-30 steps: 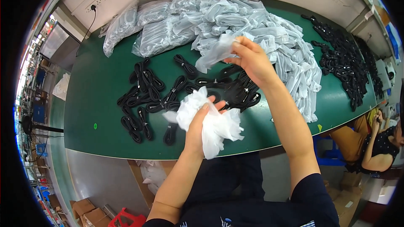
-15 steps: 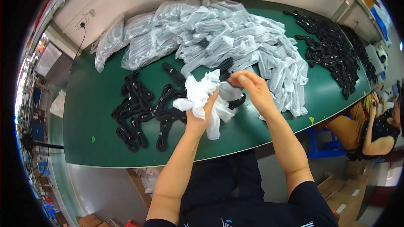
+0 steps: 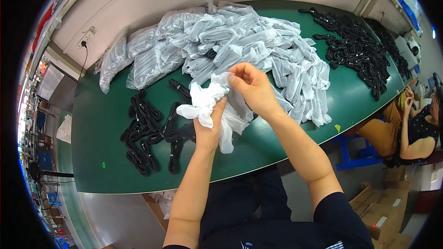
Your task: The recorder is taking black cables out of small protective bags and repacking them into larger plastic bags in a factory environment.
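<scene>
My left hand (image 3: 208,128) grips a bunch of empty white plastic bags (image 3: 203,103) above the green table (image 3: 106,124). My right hand (image 3: 251,85) pinches the top edge of one bag in that bunch, fingers closed on the film. Under and left of my hands lie several coiled black cables (image 3: 147,131), loose on the table. Behind my hands is a big heap of bagged cables (image 3: 249,46) in cloudy white plastic.
A second pile of black cables (image 3: 357,48) lies at the far right of the table. Another person (image 3: 415,124) sits at the right end. A wall socket with a plug (image 3: 85,41) is at the back left. Cardboard boxes (image 3: 383,207) stand on the floor at the right.
My right hand came down from the bagged heap to the bunch in my left hand and now pinches one bag. The left hand rose slightly with the bunch.
</scene>
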The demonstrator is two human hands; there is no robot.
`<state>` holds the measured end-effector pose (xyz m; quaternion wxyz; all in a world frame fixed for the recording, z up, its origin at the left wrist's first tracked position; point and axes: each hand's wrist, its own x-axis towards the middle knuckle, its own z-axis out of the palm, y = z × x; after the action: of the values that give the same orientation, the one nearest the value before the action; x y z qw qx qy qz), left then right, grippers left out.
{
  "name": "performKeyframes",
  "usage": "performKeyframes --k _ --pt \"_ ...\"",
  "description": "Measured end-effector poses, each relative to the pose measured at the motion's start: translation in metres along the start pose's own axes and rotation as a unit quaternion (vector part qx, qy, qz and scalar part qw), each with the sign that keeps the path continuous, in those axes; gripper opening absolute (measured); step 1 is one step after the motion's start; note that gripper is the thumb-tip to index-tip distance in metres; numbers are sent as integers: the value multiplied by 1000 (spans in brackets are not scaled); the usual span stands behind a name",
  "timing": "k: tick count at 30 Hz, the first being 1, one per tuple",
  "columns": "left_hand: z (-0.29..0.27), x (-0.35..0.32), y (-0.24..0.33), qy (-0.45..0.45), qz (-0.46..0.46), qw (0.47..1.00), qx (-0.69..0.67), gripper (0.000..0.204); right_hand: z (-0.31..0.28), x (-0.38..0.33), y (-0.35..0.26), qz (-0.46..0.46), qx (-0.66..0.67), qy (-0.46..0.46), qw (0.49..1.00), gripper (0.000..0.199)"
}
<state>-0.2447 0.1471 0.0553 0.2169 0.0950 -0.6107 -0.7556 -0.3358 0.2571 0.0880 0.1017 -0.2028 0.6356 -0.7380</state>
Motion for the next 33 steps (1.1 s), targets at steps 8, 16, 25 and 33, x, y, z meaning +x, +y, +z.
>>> performKeyframes --k 8,16,25,33 --pt "-6 8 -4 17 -5 996 -86 30 -3 -2 4 34 0 -43 998 10" --pt "-18 2 24 72 12 992 -102 38 37 9 -21 -137 -91 -18 986 11" --pt "-57 -2 19 124 -39 988 -86 34 5 16 4 -127 -191 21 973 11" --pt "-40 -12 2 -6 -92 993 -75 22 -33 81 70 -183 -505 -104 837 16"
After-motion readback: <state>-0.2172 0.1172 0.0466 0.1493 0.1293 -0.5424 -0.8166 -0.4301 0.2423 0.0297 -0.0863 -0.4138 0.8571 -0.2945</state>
